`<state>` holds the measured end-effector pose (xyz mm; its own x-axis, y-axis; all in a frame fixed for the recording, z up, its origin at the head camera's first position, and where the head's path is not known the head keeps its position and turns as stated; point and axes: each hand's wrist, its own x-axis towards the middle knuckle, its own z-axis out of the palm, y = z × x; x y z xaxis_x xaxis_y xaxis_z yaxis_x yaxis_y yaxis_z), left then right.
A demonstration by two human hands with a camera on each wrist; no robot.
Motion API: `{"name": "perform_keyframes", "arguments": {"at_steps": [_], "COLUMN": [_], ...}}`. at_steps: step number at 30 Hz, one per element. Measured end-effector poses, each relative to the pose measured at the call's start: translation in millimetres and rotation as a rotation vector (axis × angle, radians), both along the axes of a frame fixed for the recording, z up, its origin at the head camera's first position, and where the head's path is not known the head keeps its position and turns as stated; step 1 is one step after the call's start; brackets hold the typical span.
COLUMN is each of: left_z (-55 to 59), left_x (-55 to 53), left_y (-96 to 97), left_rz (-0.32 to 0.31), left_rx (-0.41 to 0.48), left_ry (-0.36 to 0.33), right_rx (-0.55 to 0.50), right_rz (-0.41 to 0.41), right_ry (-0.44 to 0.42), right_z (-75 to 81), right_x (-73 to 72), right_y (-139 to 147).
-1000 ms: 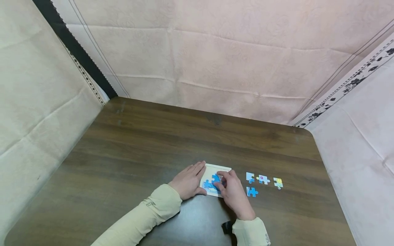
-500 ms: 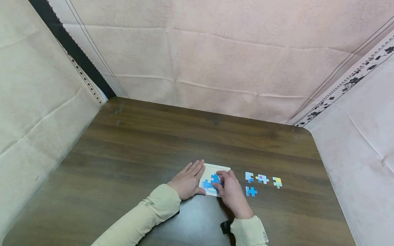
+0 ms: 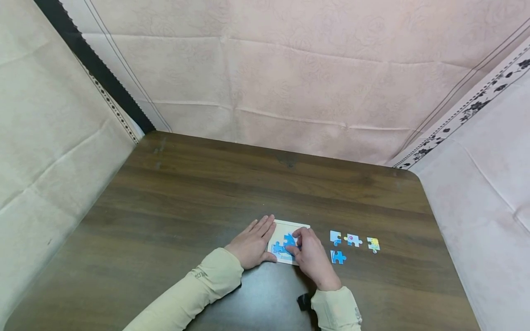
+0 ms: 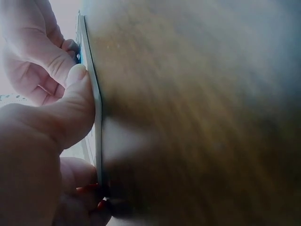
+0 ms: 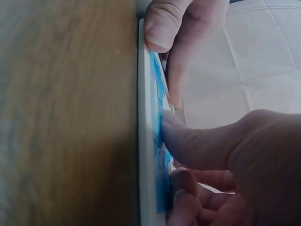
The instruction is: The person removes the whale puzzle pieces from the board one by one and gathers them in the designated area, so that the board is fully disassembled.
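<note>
The puzzle board (image 3: 287, 225) lies flat on the tabletop (image 3: 186, 197), in front of the person. On its left side rests the left hand (image 3: 254, 243), fingers straight and the thumb along the near edge. Over the board's right part, the right hand (image 3: 313, 258) has its fingers bent, thumb and index pinching a blue puzzle piece (image 3: 288, 240); the hand hides much of it, so whether that piece sits fully flat is hard to say. Right of the board lie four loose pieces: a white-and-blue one (image 3: 335, 236), a pale one with a pink swirl (image 3: 353, 240), a yellow-and-green one (image 3: 373, 242), and, nearer the person, a mostly blue one (image 3: 338, 257).
</note>
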<state>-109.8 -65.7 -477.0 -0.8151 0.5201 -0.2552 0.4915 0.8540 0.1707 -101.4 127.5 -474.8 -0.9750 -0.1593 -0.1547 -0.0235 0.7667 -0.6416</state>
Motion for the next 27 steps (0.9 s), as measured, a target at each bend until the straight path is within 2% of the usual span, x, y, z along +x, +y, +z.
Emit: {"name": "perform_keyframes", "arguments": {"at_steps": [16, 27], "left_z": [3.8, 3.2], "left_x": [1.7, 1.1], "left_y": [0.0, -0.1], "left_rz": [-0.005, -0.008], "left_rx": [-0.011, -0.021], "left_ry": [0.010, 0.017], "right_rx": [0.014, 0.025], "right_rz": [0.024, 0.049], "right_ry": [-0.078, -0.073], "right_z": [6.1, 9.1], "right_x": [-7.4, -9.0], "right_y": [0.6, -0.2]}}
